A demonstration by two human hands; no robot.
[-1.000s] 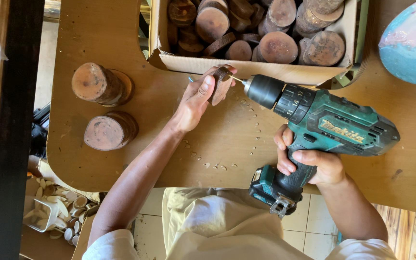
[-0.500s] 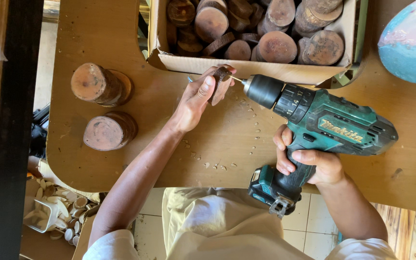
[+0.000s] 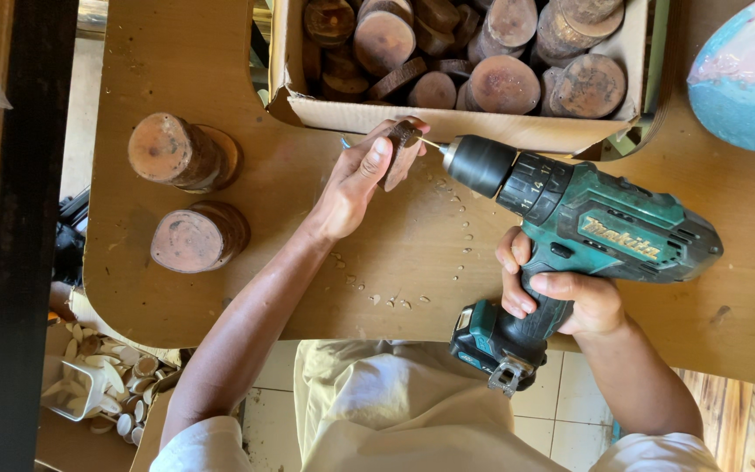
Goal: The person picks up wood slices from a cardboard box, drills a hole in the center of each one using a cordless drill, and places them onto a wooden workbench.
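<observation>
My left hand [image 3: 356, 179] pinches a small brown wooden disc [image 3: 402, 150] upright on its edge on the wooden table [image 3: 220, 70]. My right hand [image 3: 561, 293] grips the handle of a teal and black cordless drill [image 3: 587, 232]. The drill lies level and points left, and its thin bit [image 3: 431, 142] touches the face of the disc. Wood chips lie scattered on the table below the disc.
A cardboard box [image 3: 465, 122] full of several round wooden slices stands just behind the disc. Two stacks of wooden discs [image 3: 181, 153] [image 3: 196, 236] stand at the left. A blue rounded object [image 3: 749, 74] sits at the top right. Pale shells [image 3: 102, 385] lie on the floor.
Barely anything differs. Both hands, the disc and the drill keep the same places, with the bit still at the disc.
</observation>
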